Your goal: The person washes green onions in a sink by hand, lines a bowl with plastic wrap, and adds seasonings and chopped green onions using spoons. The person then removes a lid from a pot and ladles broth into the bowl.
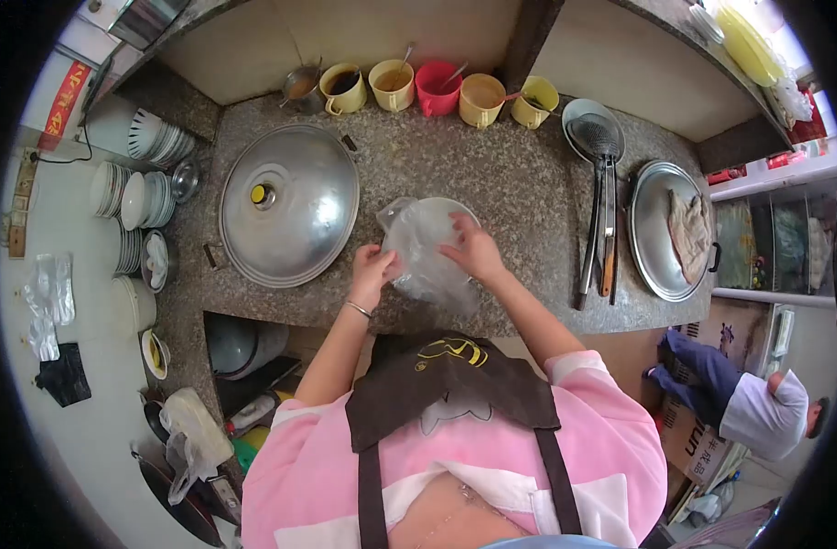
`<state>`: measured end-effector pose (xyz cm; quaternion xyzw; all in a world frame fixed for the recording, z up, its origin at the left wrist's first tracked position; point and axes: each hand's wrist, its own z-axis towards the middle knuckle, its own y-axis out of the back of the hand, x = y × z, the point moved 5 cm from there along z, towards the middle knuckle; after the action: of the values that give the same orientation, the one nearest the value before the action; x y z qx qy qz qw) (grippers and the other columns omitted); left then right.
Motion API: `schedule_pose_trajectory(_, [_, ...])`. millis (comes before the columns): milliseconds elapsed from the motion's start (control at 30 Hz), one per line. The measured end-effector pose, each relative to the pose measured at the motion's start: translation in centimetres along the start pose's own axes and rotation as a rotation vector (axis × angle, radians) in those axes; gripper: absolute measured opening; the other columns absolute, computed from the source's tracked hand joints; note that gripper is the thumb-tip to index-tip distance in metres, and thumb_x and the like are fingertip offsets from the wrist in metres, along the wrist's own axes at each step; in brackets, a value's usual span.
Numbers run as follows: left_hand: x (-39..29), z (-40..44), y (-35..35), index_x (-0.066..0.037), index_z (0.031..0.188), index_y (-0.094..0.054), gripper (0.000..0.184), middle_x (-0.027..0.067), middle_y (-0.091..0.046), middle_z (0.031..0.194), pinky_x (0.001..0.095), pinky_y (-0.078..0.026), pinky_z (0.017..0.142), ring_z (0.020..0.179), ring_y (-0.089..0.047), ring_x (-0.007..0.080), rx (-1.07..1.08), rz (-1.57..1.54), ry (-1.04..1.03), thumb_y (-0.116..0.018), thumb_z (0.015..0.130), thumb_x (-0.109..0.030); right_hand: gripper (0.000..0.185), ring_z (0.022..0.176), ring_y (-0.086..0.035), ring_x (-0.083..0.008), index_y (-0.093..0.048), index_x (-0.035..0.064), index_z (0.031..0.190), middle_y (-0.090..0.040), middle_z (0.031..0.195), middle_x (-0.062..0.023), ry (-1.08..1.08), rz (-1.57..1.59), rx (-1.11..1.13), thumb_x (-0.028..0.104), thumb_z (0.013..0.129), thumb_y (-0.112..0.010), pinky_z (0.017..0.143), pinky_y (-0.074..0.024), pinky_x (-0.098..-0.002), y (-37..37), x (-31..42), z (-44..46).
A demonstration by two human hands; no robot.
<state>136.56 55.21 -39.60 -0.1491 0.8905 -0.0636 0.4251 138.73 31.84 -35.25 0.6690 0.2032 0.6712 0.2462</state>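
Note:
A clear plastic bag [420,247] lies partly over a round whitish bowl or plate [450,209] on the speckled stone counter [519,192]. My left hand [374,271] is closed on the bag's left edge, thumb and fingers pressed together. On the right side, my right hand [474,247] has its fingers apart over the bag and the round dish, touching the plastic. Part of the dish is hidden under the bag.
A large domed lid [295,220] is to the left. Several cups [394,90] line the back. Ladles and a strainer [594,137] and another lid with a cloth [652,238] are on the right. Stacked dishes [135,197] are far left. Another person [766,412] stands at lower right.

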Motion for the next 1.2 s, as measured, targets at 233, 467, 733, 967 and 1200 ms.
schedule_pose_trajectory(233, [-1.5, 5.2, 1.5, -0.004, 0.086, -0.054, 0.008, 0.0076, -0.057, 0.078, 0.0332, -0.051, 0.063, 0.066, -0.058, 0.0184, -0.203, 0.551, -0.541, -0.059, 0.080, -0.002, 0.027, 0.061, -0.059, -0.0255, -0.056, 0.0034, 0.100, -0.062, 0.071, -0.0105, -0.177, 0.388, -0.014, 0.015, 0.078, -0.065, 0.061, -0.0490, -0.0329, 0.4, -5.6, 5.8])
schedule_pose_trajectory(467, [1.6, 6.7, 2.3, -0.004, 0.098, -0.063, 0.024, 0.0193, -0.064, 0.092, 0.0413, -0.048, 0.073, 0.086, -0.061, 0.0358, 0.039, 1.265, -0.388, -0.052, 0.083, -0.019, 0.015, 0.073, -0.062, -0.0174, -0.059, 0.0027, 0.090, -0.065, 0.078, -0.0089, -0.188, -0.162, 0.136, 0.012, 0.078, -0.060, 0.067, -0.0501, -0.0324, 0.3, -11.3, 3.6])
schedule_pose_trajectory(733, [3.6, 0.1, 0.8, -0.005, 0.133, -0.034, 0.059, 0.0071, -0.054, 0.119, 0.0343, -0.049, 0.084, 0.100, -0.058, 0.0222, 0.291, -0.062, 0.251, -0.059, 0.085, -0.030, 0.014, 0.069, -0.057, -0.0132, -0.057, 0.0097, 0.096, -0.059, 0.082, 0.0024, -0.696, 1.090, 0.107, 0.016, 0.085, -0.061, 0.063, -0.0472, -0.0277, -0.3, -11.4, -6.5])
schedule_pose_trajectory(967, [4.9, 0.2, 0.9, -0.003, 0.119, -0.043, 0.057, 0.0214, -0.057, 0.106, 0.0407, -0.043, 0.088, 0.102, -0.055, 0.0353, 0.349, 1.208, -0.144, -0.070, 0.069, -0.009, 0.020, 0.069, -0.061, -0.0235, -0.057, 0.0075, 0.093, -0.058, 0.080, -0.0097, 0.022, -0.173, 0.334, 0.007, 0.073, -0.063, 0.061, -0.0490, -0.0340, 2.4, -12.7, -6.5])
schedule_pose_trajectory(1200, [0.4, 2.4, -3.6, -0.010, 0.133, -0.033, 0.069, 0.0209, -0.054, 0.114, 0.0450, -0.047, 0.079, 0.091, -0.058, 0.0392, 0.172, 1.231, -0.858, -0.064, 0.072, -0.011, 0.021, 0.068, -0.060, -0.0281, -0.060, 0.0076, 0.093, -0.057, 0.081, -0.0114, -0.038, -0.246, 0.120, 0.015, 0.074, -0.066, 0.061, -0.0484, -0.0379, 5.7, -13.8, -5.8])
